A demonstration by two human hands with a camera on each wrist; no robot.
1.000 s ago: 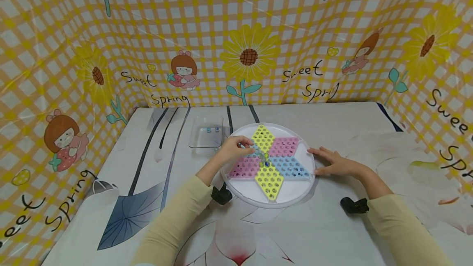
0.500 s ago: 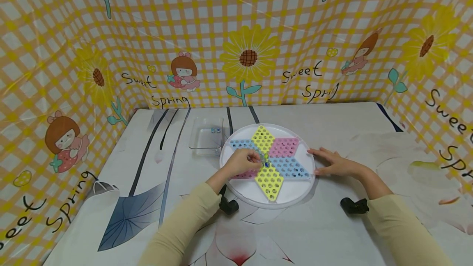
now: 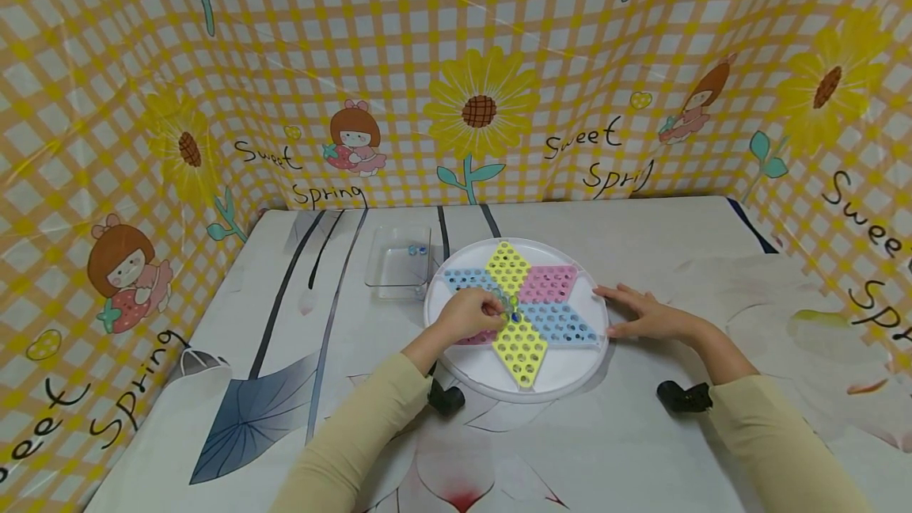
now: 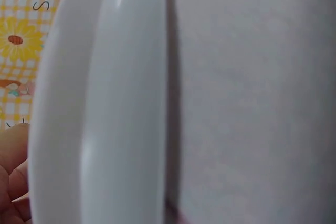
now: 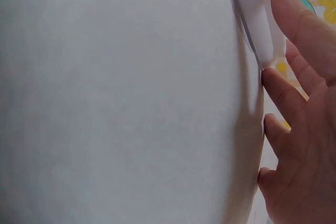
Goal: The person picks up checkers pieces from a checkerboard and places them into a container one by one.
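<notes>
A round white Chinese checkers board lies on the table, its star points coloured yellow, pink and blue. Over the board's left half my left hand has thumb and fingertips drawn together near the centre, pinching a small glass marble that the fingers mostly hide. Right by those fingertips sit a dark blue marble and a yellowish one. In the left wrist view curled fingers show beyond the rim. My right hand rests against the board's right rim, fingers spread and nearly straight.
Behind the board to the left stands a clear plastic box with a few bluish marbles in it. A patterned cloth rises behind the table. A black wrist device sits below each hand.
My left hand has moved right and a little toward the person, from the blue and pink points to beside the board's centre. The marbles in the box have shifted slightly right. My right hand stays put.
</notes>
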